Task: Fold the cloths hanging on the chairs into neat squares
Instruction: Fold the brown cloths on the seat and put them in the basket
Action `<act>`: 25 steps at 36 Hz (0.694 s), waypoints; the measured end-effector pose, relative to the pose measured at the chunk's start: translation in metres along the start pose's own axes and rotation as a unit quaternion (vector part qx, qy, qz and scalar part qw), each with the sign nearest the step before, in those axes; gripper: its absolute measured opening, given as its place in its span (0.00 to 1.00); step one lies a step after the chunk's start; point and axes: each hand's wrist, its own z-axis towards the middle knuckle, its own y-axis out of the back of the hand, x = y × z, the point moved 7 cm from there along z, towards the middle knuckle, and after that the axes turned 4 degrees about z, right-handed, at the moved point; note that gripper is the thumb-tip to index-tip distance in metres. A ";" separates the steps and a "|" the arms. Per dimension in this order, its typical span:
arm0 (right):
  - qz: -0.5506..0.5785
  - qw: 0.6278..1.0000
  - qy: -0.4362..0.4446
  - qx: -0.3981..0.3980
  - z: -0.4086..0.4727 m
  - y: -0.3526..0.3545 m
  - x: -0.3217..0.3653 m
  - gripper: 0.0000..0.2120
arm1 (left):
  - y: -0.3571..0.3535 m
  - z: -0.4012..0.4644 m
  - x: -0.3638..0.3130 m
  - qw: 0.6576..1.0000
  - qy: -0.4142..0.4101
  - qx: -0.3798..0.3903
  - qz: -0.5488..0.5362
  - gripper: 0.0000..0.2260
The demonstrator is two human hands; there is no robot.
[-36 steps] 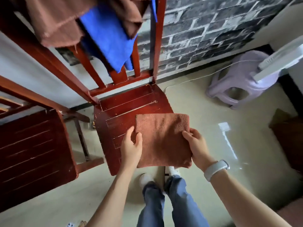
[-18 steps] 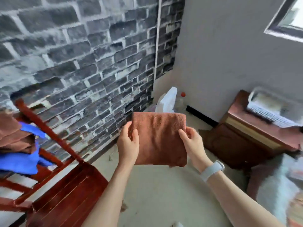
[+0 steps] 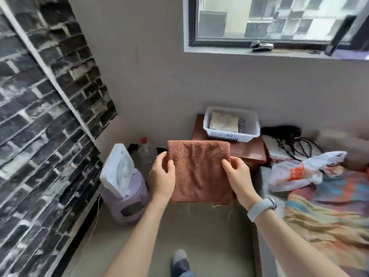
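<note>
A brown cloth (image 3: 199, 170), folded into a flat square, is held in the air in front of me at mid-frame. My left hand (image 3: 162, 176) grips its left edge, thumb on top. My right hand (image 3: 238, 177) grips its right edge the same way; a white band sits on that wrist. No chair and no other hanging cloth is in view.
A white perforated basket (image 3: 231, 134) holding a pale folded cloth stands on a low brown stand (image 3: 249, 149) beyond the cloth. A lilac stool with a white fan (image 3: 119, 170) is at left by a bottle. A plastic bag (image 3: 299, 170) and patterned bedding (image 3: 329, 206) lie right.
I have turned right, away from the red chairs with their blue and brown cloths, toward the wall with the window. Both hands carried the folded brown cloth along, grip unchanged.
</note>
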 end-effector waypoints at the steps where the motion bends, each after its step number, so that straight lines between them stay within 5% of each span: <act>1: 0.002 1.000 -0.004 -0.013 0.014 0.007 -0.003 0.10 | -0.016 0.012 -0.005 1.000 -0.005 0.010 0.001 0.14; 12: -0.005 0.995 -0.049 -0.088 0.208 0.022 -0.020 0.06 | -0.189 0.172 -0.039 0.990 -0.019 0.137 -0.042 0.13; 25: -0.031 0.986 -0.118 -0.113 0.377 0.025 -0.055 0.13 | -0.354 0.291 -0.023 0.965 0.093 0.240 -0.056 0.13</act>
